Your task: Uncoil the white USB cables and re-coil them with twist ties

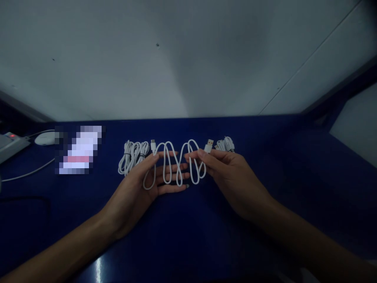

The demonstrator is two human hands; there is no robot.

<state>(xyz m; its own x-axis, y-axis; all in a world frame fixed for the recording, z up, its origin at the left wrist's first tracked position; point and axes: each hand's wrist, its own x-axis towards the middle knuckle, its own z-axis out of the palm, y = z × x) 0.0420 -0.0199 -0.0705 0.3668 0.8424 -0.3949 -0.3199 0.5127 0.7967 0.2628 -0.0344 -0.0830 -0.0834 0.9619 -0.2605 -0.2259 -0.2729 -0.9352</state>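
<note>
A white USB cable point(176, 163) is stretched in several loops between my two hands above a dark blue table point(188, 228). My left hand point(144, 181) lies palm up with fingers spread, thumb pressing the cable end with the small plug point(153, 144). My right hand point(224, 169) pinches the other end near the wide USB plug point(208, 145). A tied bundle of white cables point(132, 155) lies just left of my left hand. A smaller coiled white cable point(225, 144) rests behind my right hand.
A blurred-out white and pink object point(78, 151) sits at the left. Further left are a white round device point(44, 138) with a cord and a grey power strip point(10, 144) with a red light. A pale wall rises behind the table.
</note>
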